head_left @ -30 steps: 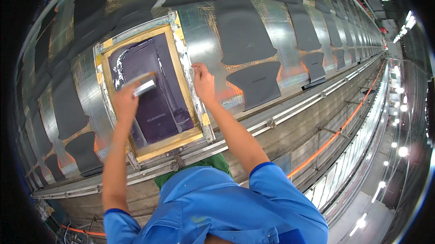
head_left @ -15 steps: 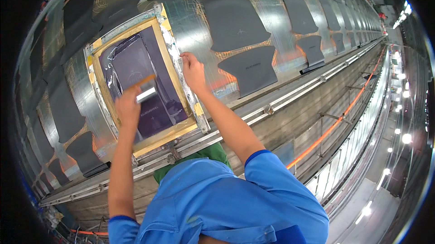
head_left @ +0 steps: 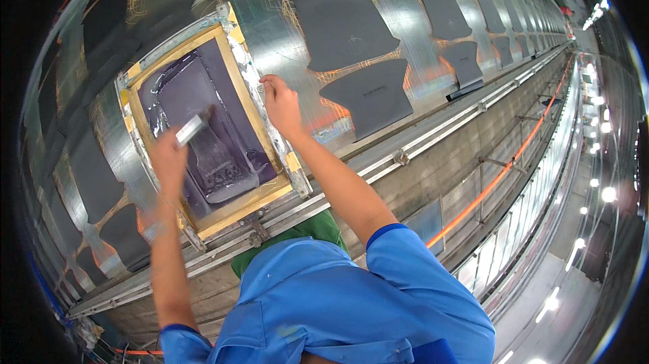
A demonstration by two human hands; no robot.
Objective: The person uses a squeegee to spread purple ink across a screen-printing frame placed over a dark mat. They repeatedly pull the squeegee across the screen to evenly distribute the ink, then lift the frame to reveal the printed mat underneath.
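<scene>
A screen printing frame with a metal border and yellow-taped inner edges lies on the long table in front of me. Dark purple, glossy ink streaks and pools across its mesh, thickest at the near end. My left hand, a little blurred, is closed round a squeegee that is tilted over the left middle of the mesh. At the frame's right side, my right hand has its fingers curled against the metal edge. Its fingertips are partly hidden.
Dark grey cut fabric pieces lie in rows along the shiny table, with orange-stained patches between them. A metal rail follows the near edge. Beyond it an orange hose stretches along the aisle at right.
My left hand and the squeegee have moved left and slightly up, and the squeegee's angle has turned. More streaked ink shows at the mesh's near end. My right hand stays at the frame's edge.
</scene>
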